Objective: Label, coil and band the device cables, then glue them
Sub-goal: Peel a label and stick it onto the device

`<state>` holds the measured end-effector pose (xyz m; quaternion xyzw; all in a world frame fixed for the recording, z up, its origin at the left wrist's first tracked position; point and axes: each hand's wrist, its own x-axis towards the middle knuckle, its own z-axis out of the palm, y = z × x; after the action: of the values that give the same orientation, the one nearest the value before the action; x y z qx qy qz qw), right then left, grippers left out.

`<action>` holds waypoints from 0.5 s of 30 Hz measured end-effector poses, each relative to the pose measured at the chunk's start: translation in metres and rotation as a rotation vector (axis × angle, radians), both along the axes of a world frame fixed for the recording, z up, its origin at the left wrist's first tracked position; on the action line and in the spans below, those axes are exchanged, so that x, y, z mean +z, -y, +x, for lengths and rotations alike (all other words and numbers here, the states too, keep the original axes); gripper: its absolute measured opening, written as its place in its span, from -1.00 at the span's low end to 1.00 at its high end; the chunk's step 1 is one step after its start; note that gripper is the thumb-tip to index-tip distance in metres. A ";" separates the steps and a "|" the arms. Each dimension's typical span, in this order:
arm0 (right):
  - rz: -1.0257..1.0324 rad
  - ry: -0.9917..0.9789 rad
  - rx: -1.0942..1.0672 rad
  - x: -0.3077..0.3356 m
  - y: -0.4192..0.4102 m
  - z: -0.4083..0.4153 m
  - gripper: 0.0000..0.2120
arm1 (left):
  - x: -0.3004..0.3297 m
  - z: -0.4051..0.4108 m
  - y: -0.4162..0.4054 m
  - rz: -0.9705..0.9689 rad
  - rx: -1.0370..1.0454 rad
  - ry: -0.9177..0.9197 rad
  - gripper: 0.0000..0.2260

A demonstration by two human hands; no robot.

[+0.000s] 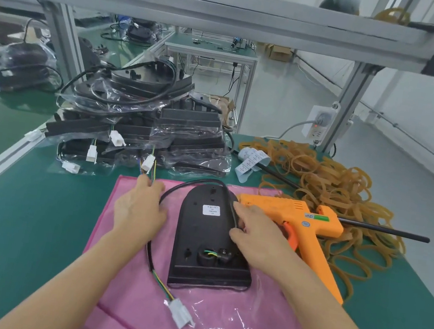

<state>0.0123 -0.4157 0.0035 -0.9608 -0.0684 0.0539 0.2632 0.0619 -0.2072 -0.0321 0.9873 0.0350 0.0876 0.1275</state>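
A black device [204, 243] lies face down on a pink foam sheet [189, 314], a white label on its back. Its black cable [194, 182] loops round the top of the device and runs down the left side to a white connector [182, 313]. My left hand [139, 206] holds the cable's left stretch, with the fingers curled over it. At the device's right edge, my right hand [253, 232] pinches the cable. An orange glue gun [302, 226] lies just right of the device. A heap of rubber bands [330, 185] and a strip of labels [251, 160] lie behind it.
A stack of bagged black devices [143, 123] with white connectors stands behind the pink sheet on the green bench [21, 220]. A thin black rod [385, 229] crosses the rubber bands. An aluminium frame post [350, 99] with a power socket [318, 122] rises at the back right.
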 end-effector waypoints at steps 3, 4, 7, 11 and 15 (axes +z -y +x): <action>-0.296 0.045 0.048 -0.007 -0.005 -0.005 -0.48 | 0.000 -0.005 -0.001 0.111 -0.019 -0.029 -0.77; -0.360 0.079 0.059 -0.009 -0.007 -0.007 -0.46 | 0.001 -0.006 -0.002 0.150 -0.022 -0.030 -0.75; -0.413 0.127 0.028 -0.012 -0.005 -0.007 -0.44 | 0.006 -0.010 -0.003 0.219 -0.031 -0.059 -0.73; -0.419 0.103 0.056 -0.011 -0.003 -0.008 -0.46 | 0.024 -0.021 -0.015 -0.446 -0.035 -0.104 -0.87; -0.322 0.073 0.051 -0.012 -0.004 -0.009 -0.57 | 0.054 -0.067 -0.027 -1.269 -0.220 -0.361 -0.83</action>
<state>0.0035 -0.4121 -0.0082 -0.9898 -0.0927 0.0360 0.1019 -0.0046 -0.1799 0.0214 0.7178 -0.0004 -0.1300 0.6840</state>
